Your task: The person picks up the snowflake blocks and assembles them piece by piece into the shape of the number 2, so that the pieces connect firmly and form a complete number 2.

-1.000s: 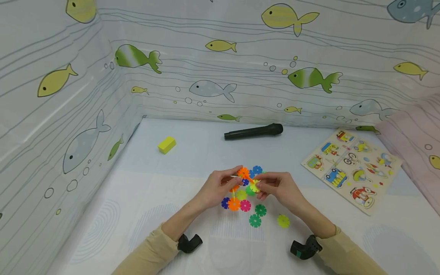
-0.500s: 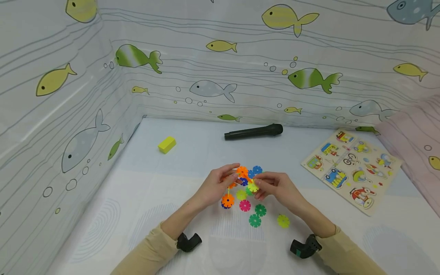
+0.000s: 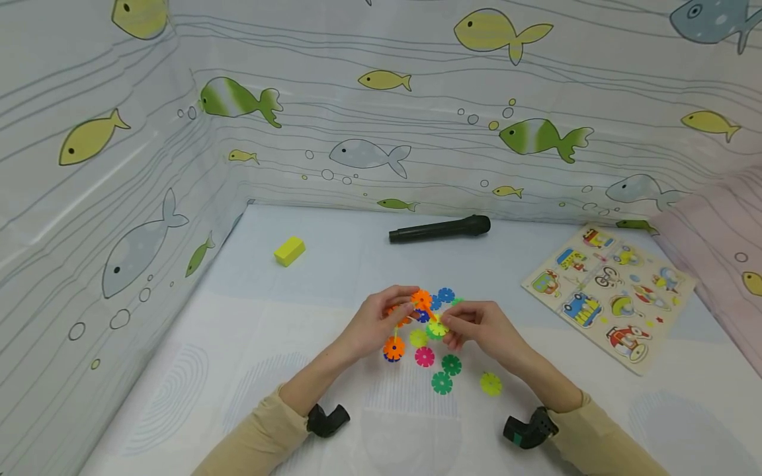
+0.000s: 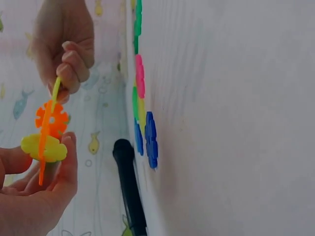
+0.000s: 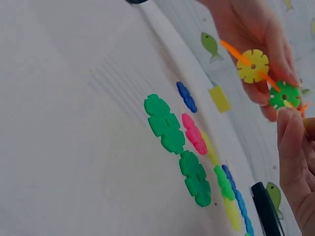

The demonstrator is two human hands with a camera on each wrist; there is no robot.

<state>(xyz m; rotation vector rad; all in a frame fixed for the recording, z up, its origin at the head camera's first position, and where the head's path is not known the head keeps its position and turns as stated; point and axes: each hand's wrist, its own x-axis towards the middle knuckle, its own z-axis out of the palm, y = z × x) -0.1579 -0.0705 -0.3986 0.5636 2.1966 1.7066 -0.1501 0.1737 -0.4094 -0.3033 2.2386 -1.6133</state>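
Note:
In the head view my left hand [image 3: 376, 320] holds a small joined piece made of notched plastic flower discs, with an orange disc [image 3: 421, 299] at its upper end and another orange disc [image 3: 394, 348] hanging lower. My right hand [image 3: 485, 328] pinches a yellow disc [image 3: 437, 326] at the piece's right side. From the left wrist, that pinched yellow disc [image 4: 56, 92] meets the edge of an orange disc, and a second yellow disc [image 4: 51, 149] sits between my left fingers. The right wrist view shows a green disc [image 5: 284, 96] in the piece, close to my right fingertips.
Loose discs lie below the hands, including a pink disc [image 3: 424, 357], a green disc [image 3: 442, 383] and a yellow-green disc [image 3: 491, 383]. Behind are a black microphone [image 3: 440, 229] and a yellow block [image 3: 289, 252]. A wooden picture puzzle board [image 3: 613, 297] lies at the right.
The left hand has turned the joined piece a little, and its lower orange disc has swung left, uncovering the pink disc. The right hand stays almost in place, still pinching the yellow disc.

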